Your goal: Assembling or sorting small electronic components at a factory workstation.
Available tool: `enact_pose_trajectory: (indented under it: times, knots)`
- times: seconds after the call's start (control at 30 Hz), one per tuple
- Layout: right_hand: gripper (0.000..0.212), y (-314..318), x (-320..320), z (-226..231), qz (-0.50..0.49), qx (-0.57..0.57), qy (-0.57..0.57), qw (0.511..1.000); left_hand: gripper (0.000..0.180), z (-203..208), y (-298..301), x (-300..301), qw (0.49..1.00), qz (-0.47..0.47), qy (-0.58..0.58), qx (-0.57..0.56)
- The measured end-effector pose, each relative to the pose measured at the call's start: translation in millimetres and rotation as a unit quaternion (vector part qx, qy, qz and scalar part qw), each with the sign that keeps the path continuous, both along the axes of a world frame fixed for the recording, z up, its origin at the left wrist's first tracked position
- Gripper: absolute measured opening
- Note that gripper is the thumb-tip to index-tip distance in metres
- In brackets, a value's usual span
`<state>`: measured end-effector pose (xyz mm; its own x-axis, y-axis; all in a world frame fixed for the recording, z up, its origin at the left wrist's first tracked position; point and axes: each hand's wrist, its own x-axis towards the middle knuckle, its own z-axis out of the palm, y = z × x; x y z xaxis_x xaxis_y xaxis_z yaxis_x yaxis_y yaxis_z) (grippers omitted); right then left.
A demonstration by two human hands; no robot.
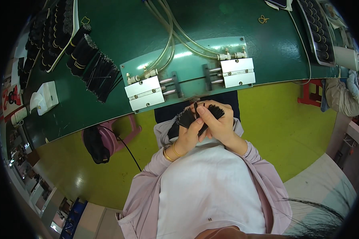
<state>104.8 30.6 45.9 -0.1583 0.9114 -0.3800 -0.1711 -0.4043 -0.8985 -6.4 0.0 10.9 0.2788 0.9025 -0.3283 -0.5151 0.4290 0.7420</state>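
Note:
Close to my body, just below the table's front edge, my two hands meet. My left hand (187,139), with gold bracelets at the wrist, is closed around a bundle of thin black wire-like strands (185,118). My right hand (223,128) grips a second bundle of the same strands (216,111), its ends fanned out above the fingers. A few single strands (196,108) stand up between the thumbs. Just beyond the hands is a teal plate fixture (187,59) with two silver pneumatic cylinders (146,94) (237,73) and dark jaws set apart.
On the green table (107,24), loose black strands (101,77) and tied bundles (81,53) lie at the left. A white box (48,97) sits nearer. Clear air hoses (173,24) run to the fixture. A tray (317,36) of bundles stands far right; a pink stool (119,133) is below left.

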Motion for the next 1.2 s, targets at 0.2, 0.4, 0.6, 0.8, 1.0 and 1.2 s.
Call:
enact_pose_trajectory:
  times: [0.2, 0.4, 0.6, 0.8, 1.0, 1.2]
  knots:
    - [0.021, -2.3, -1.7, -6.0, -0.012, 0.025, 0.0, 1.0, 0.02, -0.8, -0.1, -2.2, 1.0, -0.004, 0.016, -0.003]
    - [0.023, -0.3, 3.0, -6.4, 0.029, 0.033, -0.012, 0.999, 0.024, -6.0, 4.7, -9.2, 0.997, -0.072, 0.023, 0.034]
    - [0.027, 0.9, -1.0, -4.5, 0.003, 0.007, 0.003, 1.0, 0.02, -0.8, -2.4, 3.4, 0.998, 0.022, 0.05, 0.013]
    - [0.025, 2.9, -7.5, -6.7, -0.033, 0.008, 0.001, 0.999, 0.018, -6.7, -1.5, 2.4, 0.998, 0.02, 0.05, 0.04]
    - [0.024, 2.6, -8.3, -8.4, -0.041, 0.04, -0.021, 0.998, 0.018, -3.8, 0.0, 3.5, 0.997, 0.022, 0.071, 0.036]
    - [0.024, 2.4, -8.5, -9.0, -0.044, 0.027, -0.012, 0.999, 0.017, -5.6, 0.4, 4.7, 0.996, 0.033, 0.072, 0.05]
